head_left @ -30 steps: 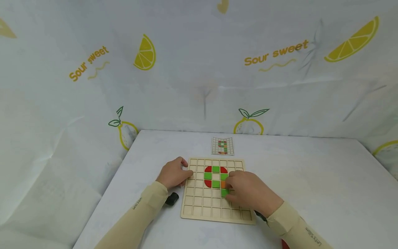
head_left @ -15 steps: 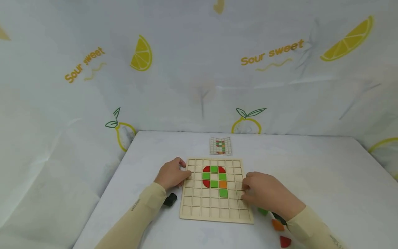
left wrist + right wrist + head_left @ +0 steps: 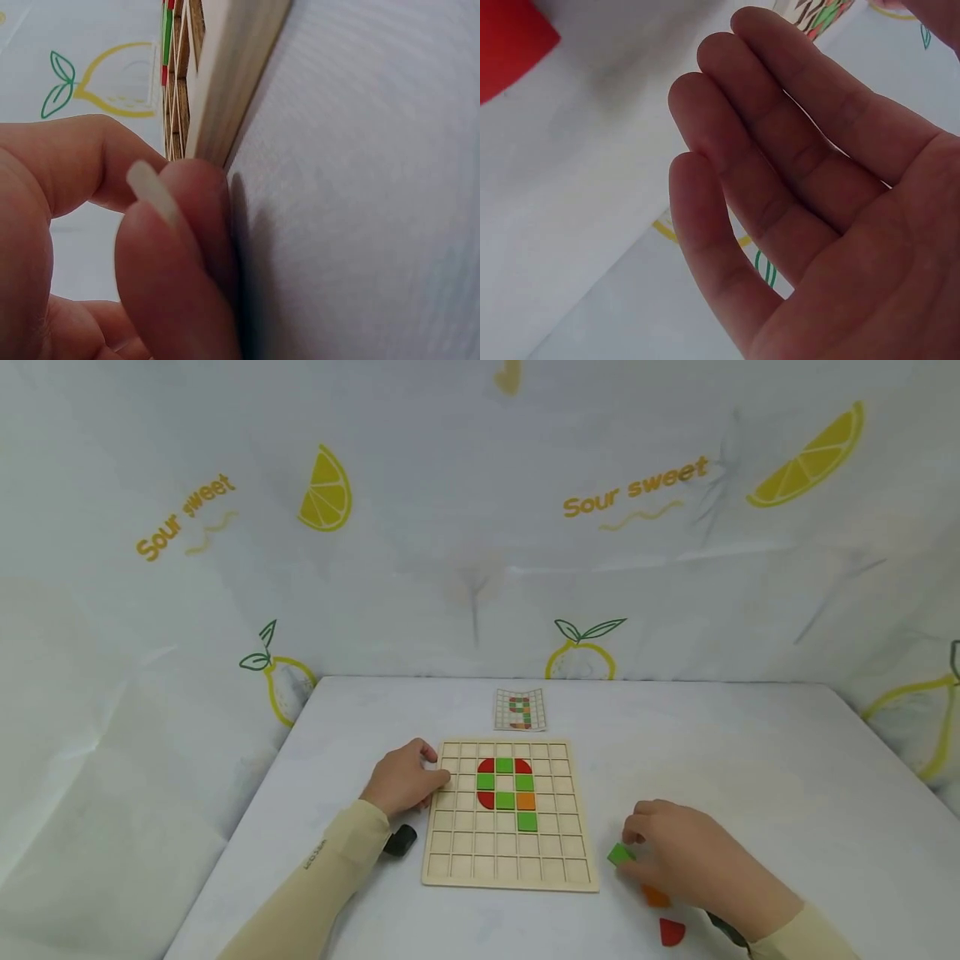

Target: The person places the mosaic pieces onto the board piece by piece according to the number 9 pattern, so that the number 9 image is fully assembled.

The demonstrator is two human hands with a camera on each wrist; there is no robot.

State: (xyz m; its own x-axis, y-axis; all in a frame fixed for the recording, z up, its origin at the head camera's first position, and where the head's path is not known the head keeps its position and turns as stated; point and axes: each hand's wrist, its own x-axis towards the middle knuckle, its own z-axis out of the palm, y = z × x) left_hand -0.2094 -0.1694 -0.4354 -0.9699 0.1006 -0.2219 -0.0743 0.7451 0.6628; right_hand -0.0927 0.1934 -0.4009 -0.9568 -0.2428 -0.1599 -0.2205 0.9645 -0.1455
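A square wooden grid board lies on the table, holding several red, green and orange tiles in the shape of a 9 without its lower curve. My left hand holds the board's left edge, thumb over the rim; in the left wrist view its fingertips press at the board's side. My right hand hovers at the board's right, fingers loosely bent, over loose pieces. A green square tile shows between its thumb and index finger. Partly under the hand lies an orange piece, with a red quarter-round piece nearer.
Behind the board lies a small pattern card printed with a coloured 9 on a grid. The white table meets a lemon-printed cloth backdrop. A black device sits at the left wrist.
My right hand has left the tiles on the board and moved right and nearer to the loose pieces, bare of any tile. The left hand stays at the board's edge. The head view has shifted slightly.
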